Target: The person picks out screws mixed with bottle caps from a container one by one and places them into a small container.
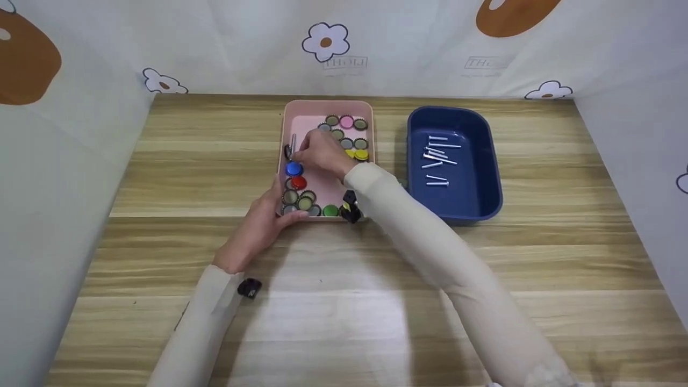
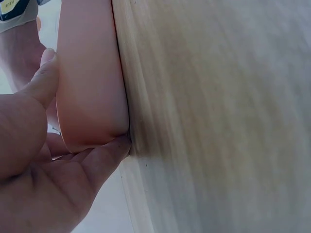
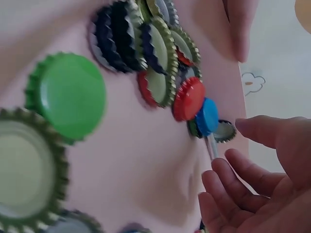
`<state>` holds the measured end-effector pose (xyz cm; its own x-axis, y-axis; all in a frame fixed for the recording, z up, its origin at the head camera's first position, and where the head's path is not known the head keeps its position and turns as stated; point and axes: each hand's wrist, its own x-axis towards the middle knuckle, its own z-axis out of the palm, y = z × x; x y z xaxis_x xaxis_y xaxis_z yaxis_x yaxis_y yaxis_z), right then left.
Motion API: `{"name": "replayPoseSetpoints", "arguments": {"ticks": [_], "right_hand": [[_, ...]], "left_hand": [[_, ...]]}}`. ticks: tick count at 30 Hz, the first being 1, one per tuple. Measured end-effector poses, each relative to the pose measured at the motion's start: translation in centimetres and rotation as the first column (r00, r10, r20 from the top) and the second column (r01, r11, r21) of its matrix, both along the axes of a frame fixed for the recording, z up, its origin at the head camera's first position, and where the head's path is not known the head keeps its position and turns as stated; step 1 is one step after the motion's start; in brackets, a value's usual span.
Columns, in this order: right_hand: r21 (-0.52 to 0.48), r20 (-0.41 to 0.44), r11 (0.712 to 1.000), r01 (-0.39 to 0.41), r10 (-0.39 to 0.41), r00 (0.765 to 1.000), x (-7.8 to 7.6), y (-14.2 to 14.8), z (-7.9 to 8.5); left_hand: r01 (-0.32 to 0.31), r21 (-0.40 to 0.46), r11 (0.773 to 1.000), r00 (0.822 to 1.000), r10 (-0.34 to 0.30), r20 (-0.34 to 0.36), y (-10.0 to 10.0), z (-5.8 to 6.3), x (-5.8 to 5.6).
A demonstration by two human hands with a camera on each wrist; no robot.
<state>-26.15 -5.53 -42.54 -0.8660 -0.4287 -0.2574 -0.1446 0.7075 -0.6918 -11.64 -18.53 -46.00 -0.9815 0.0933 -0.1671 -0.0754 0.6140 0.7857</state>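
A shallow pink tray (image 1: 328, 161) holds many bottle caps, mostly lying inside up, with a blue cap (image 1: 294, 169), a red cap (image 1: 299, 183) and a green cap (image 3: 73, 94) among them. My left hand (image 1: 262, 217) grips its near left corner; in the left wrist view the thumb lies along one side of the tray wall (image 2: 90, 73) and the fingers wrap the corner. Over the tray's left side, my right hand (image 1: 325, 153) reaches down beside a metal screw (image 1: 294, 141). In the right wrist view, thumb and fingers stand apart close to that screw, holding nothing.
To the right on the wooden table (image 1: 183, 177) stands a deep navy blue container (image 1: 457, 199) with several silver screws (image 1: 438, 153) on its bottom. A flower-print curtain (image 1: 258, 48) closes off the back and sides. Yellow caps (image 1: 361, 155) lie by the tray's right wall.
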Motion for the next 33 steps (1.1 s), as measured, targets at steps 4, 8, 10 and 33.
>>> {"name": "replayPoseSetpoints", "arguments": {"ticks": [4, 8, 10, 33], "right_hand": [[0.069, -0.002, 0.998, -0.006, 0.006, 1.0, -0.6, -0.4, 0.7], [0.13, 0.004, 0.991, -0.018, 0.018, 1.0, -1.2, -0.8, 1.3], [0.151, 0.005, 0.988, -0.03, 0.03, 1.0, -1.5, -1.0, 1.3], [0.3, -0.08, 0.951, -0.081, 0.11, 0.991, -1.5, -1.8, 0.2]], "left_hand": [[-0.007, -0.001, 1.0, 1.0, 0.007, 0.009, 0.0, 0.0, 0.0], [0.0, 0.011, 1.0, 1.0, 0.0, -0.012, 0.0, 0.0, 0.0], [-0.001, 0.023, 1.0, 1.0, 0.001, -0.016, 0.0, 0.0, 0.0], [0.01, -0.024, 1.0, 0.998, -0.011, -0.055, -0.1, -0.1, 0.1]]}}
